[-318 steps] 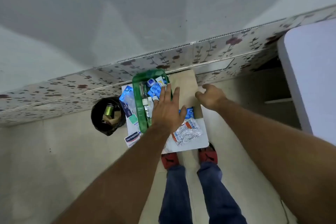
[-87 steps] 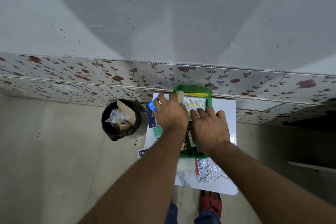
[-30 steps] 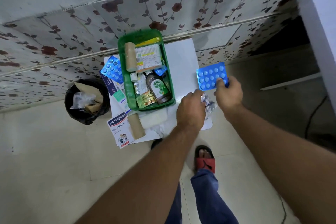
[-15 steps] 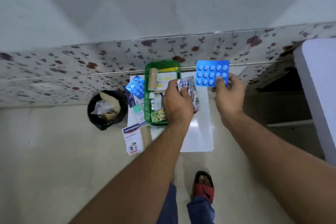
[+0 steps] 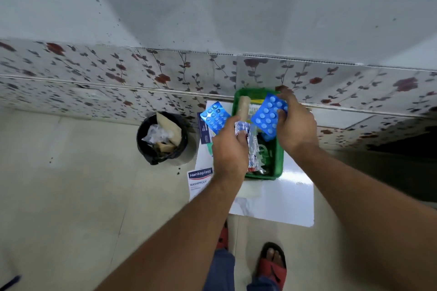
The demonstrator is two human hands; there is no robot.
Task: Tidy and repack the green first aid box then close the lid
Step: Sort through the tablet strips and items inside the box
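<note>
The green first aid box (image 5: 279,156) sits open on a white worktop (image 5: 288,198) against the wall, directly under both hands, with no lid on it that I can make out. The left hand (image 5: 230,149) is closed around a folded silver blister strip (image 5: 253,146), which hangs over the box's interior; the right hand (image 5: 295,125) pinches a blue tablet sheet (image 5: 268,117) by its edge, tilted above the far end of the box. Beneath them a tan bandage roll (image 5: 243,105) and a dark bottle already lie packed inside. By my reading the repacking is well along but unfinished: both held sheets have yet to go in. To the left of the left hand, a second blue tablet sheet (image 5: 214,117) and a Hansaplast packet (image 5: 199,181) lie outside the box, so more remains before the lid can close. Further left stands a black bin (image 5: 163,137).
</note>
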